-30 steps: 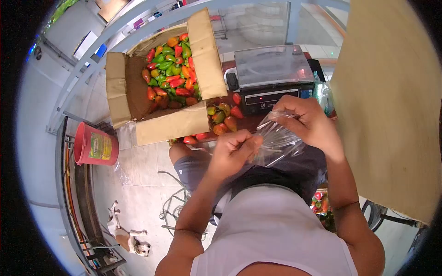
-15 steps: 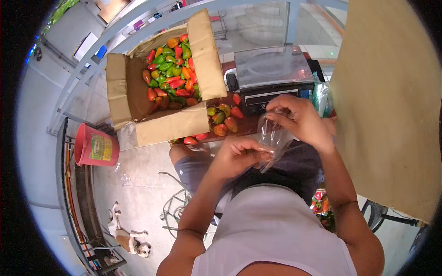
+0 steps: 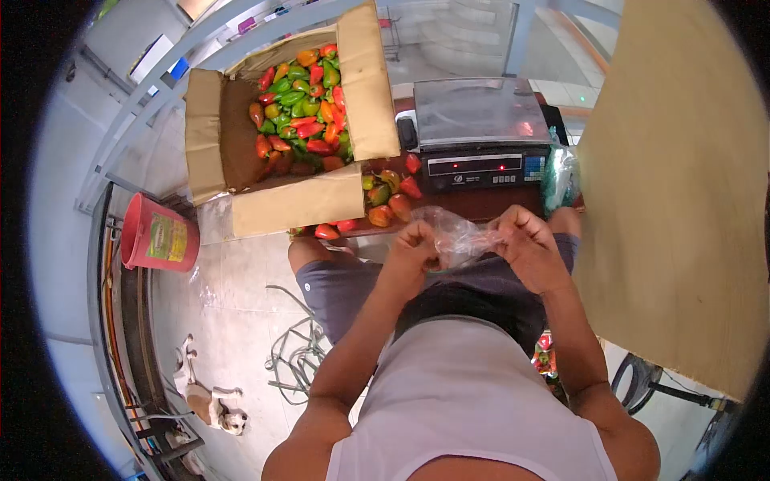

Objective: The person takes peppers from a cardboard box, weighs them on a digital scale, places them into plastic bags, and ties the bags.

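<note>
A clear plastic bag is stretched above my lap between both hands. My left hand pinches its left side, fingers closed. On the other side my right hand grips the gathered plastic between thumb and fingers. No contents show in the bag. Just beyond it, several loose red and green peppers lie on the dark red bench. Behind my right hand stands a digital scale with a bare metal top and lit red digits. An open cardboard box holds many red, orange and green peppers.
A tall cardboard sheet rises on my right. Green plastic bags sit beside the scale. To the left are a red bucket, a tangled green strap and a dog lying on the floor. Bagged peppers show by my right thigh.
My hands have moved level with each other, the right one lower and away from the scale's front. The bag has turned from upright to sideways between them. The scale's red digits now show.
</note>
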The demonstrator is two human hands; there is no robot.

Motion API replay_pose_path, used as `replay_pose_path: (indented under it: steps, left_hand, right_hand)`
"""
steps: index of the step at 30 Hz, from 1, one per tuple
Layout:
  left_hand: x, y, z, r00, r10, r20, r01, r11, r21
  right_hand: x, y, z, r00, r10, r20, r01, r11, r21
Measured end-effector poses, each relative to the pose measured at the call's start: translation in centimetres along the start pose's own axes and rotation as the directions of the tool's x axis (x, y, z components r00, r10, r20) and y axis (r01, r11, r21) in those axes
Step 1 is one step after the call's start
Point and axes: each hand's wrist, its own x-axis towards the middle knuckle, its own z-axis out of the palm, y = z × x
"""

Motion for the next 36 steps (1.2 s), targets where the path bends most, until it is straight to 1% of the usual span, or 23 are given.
replay_pose_path:
  steps: [3, 5, 6, 7, 9, 12, 14, 15, 17, 18, 20, 21, 22, 23, 24, 26, 27, 28, 29, 30, 31, 33, 36]
  left_hand:
    - [-0.2, 2.4, 2.7, 0.938, -0.153, -0.311, 0.059, 0.955, -0.292]
    - [-0.1, 2.0, 1.0, 0.954, -0.106, -0.281, 0.026, 0.961, -0.274]
    - [0.1, 1.5, 0.1, 0.960, -0.082, -0.267, 0.008, 0.964, -0.266]
    - [0.1, 0.9, -0.3, 0.974, 0.057, -0.221, -0.065, 0.997, -0.031]
    - [0.0, -0.3, -0.4, 0.960, 0.276, -0.039, -0.236, 0.880, 0.412]
    - [-0.8, -0.2, -0.1, 0.927, 0.361, 0.104, -0.326, 0.635, 0.700]
    - [-1.2, -0.1, 0.1, 0.897, 0.440, 0.053, -0.404, 0.763, 0.504]
    - [-1.5, 0.2, 0.5, 0.882, 0.470, 0.019, -0.440, 0.808, 0.391]
    - [-2.1, 0.7, 1.6, 0.966, 0.257, -0.028, -0.258, 0.962, -0.087]
    - [-2.2, 0.9, 2.1, 0.989, 0.146, -0.009, -0.141, 0.934, -0.330]
    - [-1.9, 0.5, 1.6, 0.983, 0.183, 0.028, -0.185, 0.979, 0.090]
    - [-1.7, 0.2, 1.0, 0.979, 0.197, 0.049, -0.202, 0.932, 0.299]
    - [-1.0, -0.6, -0.4, 0.970, 0.244, 0.013, -0.215, 0.829, 0.516]
    - [0.1, -1.7, -2.3, 0.955, 0.297, -0.013, -0.202, 0.681, 0.704]
    - [0.5, -1.5, -2.7, 0.935, 0.355, -0.027, -0.163, 0.496, 0.853]
    - [1.9, -1.9, -2.5, 0.942, 0.129, -0.310, -0.024, 0.946, 0.323]
    - [2.3, -2.0, -2.2, 0.927, -0.045, -0.373, 0.037, 0.999, -0.031]
    - [2.3, -2.1, -2.3, 0.956, -0.100, -0.276, 0.068, 0.990, -0.123]
    - [2.3, -2.4, -2.5, 0.974, -0.147, -0.174, 0.109, 0.971, -0.213]
    - [2.5, -2.6, -2.5, 0.982, -0.181, -0.063, 0.154, 0.942, -0.297]
    - [1.8, -2.3, -1.2, 0.991, -0.124, -0.054, 0.121, 0.991, -0.057]
    - [0.0, -2.2, 1.7, 1.000, -0.025, 0.012, 0.018, 0.909, 0.416]
    - [1.4, -3.9, -0.4, 0.898, 0.433, 0.084, -0.272, 0.395, 0.877]
  right_hand:
    - [0.9, 2.1, -2.8, 0.992, -0.051, 0.119, 0.009, 0.943, 0.333]
    - [1.0, 2.6, -2.9, 0.996, -0.063, 0.068, 0.048, 0.977, 0.206]
    - [0.9, 3.1, -2.3, 0.998, -0.068, 0.005, 0.068, 0.997, -0.038]
    - [0.9, 3.6, -1.6, 0.995, -0.088, -0.057, 0.069, 0.957, -0.280]
    - [1.5, 4.9, -0.5, 0.988, -0.140, -0.068, 0.090, 0.870, -0.484]
    - [2.6, 5.7, -1.3, 0.994, -0.037, -0.101, -0.032, 0.795, -0.606]
    - [2.9, 6.7, -3.7, 0.991, 0.073, -0.116, -0.134, 0.678, -0.722]
    - [2.5, 5.9, -3.1, 0.994, -0.085, -0.067, -0.016, 0.495, -0.869]
    - [2.4, 7.5, -4.3, 0.959, -0.284, -0.017, 0.110, 0.428, -0.897]
    - [2.4, 7.9, -4.7, 0.925, -0.380, 0.015, 0.171, 0.380, -0.909]
    - [2.2, 7.8, -5.9, 0.961, -0.274, -0.046, 0.092, 0.471, -0.878]
    - [2.2, 7.7, -6.1, 0.973, -0.218, -0.072, 0.051, 0.512, -0.857]
    - [2.1, 7.2, -5.5, 0.990, -0.081, -0.119, -0.006, 0.802, -0.598]
    - [1.7, 6.6, -4.9, 0.992, 0.068, -0.108, -0.093, 0.964, -0.251]
    - [1.4, 6.2, -4.4, 0.979, 0.202, -0.040, -0.195, 0.972, 0.129]
    - [0.8, 6.2, -4.1, 0.963, 0.255, 0.088, -0.270, 0.889, 0.370]
    - [0.6, 6.2, -4.2, 0.951, 0.268, 0.152, -0.308, 0.822, 0.479]
    - [0.5, 6.3, -4.4, 0.965, 0.254, 0.061, -0.259, 0.960, 0.110]
    - [0.3, 6.4, -4.6, 0.978, 0.208, -0.017, -0.204, 0.937, -0.283]
    - [0.2, 6.4, -4.9, 0.989, 0.133, -0.069, -0.147, 0.758, -0.636]
    - [0.3, 6.5, -5.4, 0.995, -0.022, -0.096, -0.063, 0.605, -0.793]
    - [0.4, 6.9, -6.6, 0.945, -0.325, -0.047, 0.015, 0.186, -0.982]
    - [1.7, 9.1, -8.8, 0.930, -0.333, -0.159, 0.102, 0.646, -0.756]
